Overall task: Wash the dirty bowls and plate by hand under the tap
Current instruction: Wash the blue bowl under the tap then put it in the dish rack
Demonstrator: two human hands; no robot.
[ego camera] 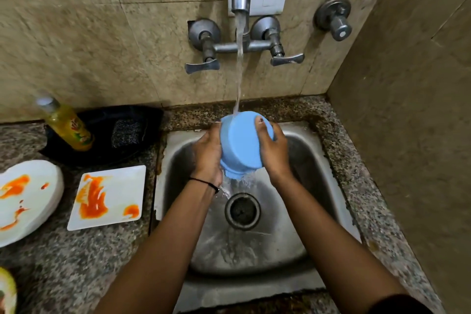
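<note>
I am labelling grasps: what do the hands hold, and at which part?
Both hands hold the blue bowl, underside showing: the left hand grips its left edge, the right hand its right edge, thumb on the base.

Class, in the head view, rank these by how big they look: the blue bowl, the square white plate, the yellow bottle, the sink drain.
1. square white plate
2. blue bowl
3. yellow bottle
4. sink drain
The last two look close, so that order is unsure.
</note>
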